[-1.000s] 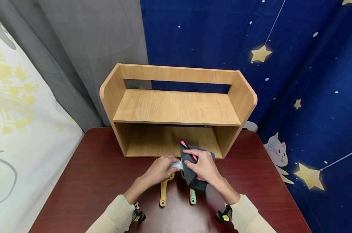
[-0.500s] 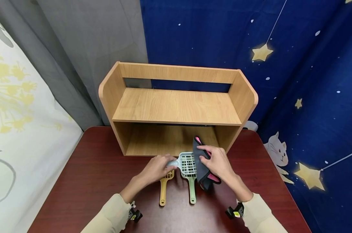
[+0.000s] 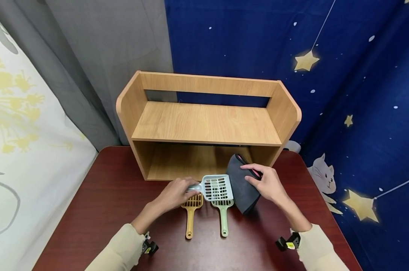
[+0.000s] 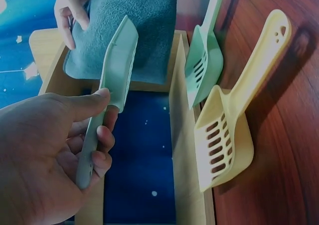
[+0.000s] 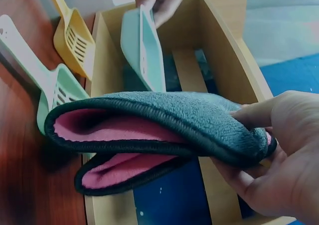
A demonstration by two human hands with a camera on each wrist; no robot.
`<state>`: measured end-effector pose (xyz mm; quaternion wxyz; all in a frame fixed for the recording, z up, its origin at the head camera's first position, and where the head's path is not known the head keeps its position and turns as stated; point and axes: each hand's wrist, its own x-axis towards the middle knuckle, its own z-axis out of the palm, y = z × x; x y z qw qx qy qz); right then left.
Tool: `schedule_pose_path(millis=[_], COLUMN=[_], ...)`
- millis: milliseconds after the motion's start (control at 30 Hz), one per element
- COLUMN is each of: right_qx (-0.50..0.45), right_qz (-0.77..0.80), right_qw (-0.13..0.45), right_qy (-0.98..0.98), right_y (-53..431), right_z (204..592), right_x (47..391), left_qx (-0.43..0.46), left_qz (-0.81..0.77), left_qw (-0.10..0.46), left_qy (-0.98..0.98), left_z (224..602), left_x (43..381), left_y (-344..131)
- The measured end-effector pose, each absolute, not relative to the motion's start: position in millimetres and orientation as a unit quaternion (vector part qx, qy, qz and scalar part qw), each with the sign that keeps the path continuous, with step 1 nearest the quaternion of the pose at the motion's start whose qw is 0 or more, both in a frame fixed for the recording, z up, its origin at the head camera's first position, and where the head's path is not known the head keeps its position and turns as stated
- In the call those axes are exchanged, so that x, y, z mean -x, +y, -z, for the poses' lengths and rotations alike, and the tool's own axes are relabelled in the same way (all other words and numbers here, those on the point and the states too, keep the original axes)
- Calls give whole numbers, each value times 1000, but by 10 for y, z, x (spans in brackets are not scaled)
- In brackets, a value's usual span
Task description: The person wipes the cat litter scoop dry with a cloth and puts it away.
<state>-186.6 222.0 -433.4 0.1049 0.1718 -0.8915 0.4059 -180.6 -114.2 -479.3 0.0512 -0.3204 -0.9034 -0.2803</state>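
My left hand point(image 3: 178, 192) grips the handle of a light blue slotted litter scoop point(image 3: 218, 187), held up above the table with its head toward the right. A folded cloth point(image 3: 241, 184), grey outside with pink inside and black edging, is pinched by my right hand point(image 3: 266, 182). In the head view the cloth's edge is beside the scoop's front rim; whether they touch I cannot tell. Below lie a yellow litter scoop point(image 3: 189, 218) and a green litter scoop point(image 3: 223, 218), their handles toward me. The blue scoop partly covers the green one's head.
A two-tier wooden shelf point(image 3: 207, 124) stands at the back of the dark red table point(image 3: 116, 195). Its lower front edge is just behind the scoops. Grey and blue curtains point(image 3: 224, 37) hang behind it, with a white one point(image 3: 28, 150) at left.
My right hand has moved right with the cloth, uncovering the blue scoop's head, which the cloth was covering. My left hand has shifted slightly left, still holding the handle.
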Motion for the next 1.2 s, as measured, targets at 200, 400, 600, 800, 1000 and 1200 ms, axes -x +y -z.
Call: schedule_pose_path(millis=[200,400,600,800,1000,1200], right_qx=[-198,-261,-295,-323,-336,-347], right_qz=[-435,-449,-481,-496,-497,-476], right_qw=[85,61,13,-10,-16,-29], right_qy=[-874,-852,-825,-806,-800,-808], right_y=[2352,2352,2163,1947,1817,1915], right_z=[4301,4326,4304,4308,4319,4314], right_x=[1938,2057,2117,2173,2197,2203], left_qx=[347,391,413,419,422,422], left_qz=[274,285,298,301,302,292], left_qw=[50,13,-12,-8,-4,-6], left_qy=[-896,-875,-860,-857,-855,-858], left_z=[4746,4687,4663,4643,4627,4611], left_x=[1792,1786,1790,1792,1782,1781], left_y=[-1207,-1220,-1186,-1130,-1070,-1109])
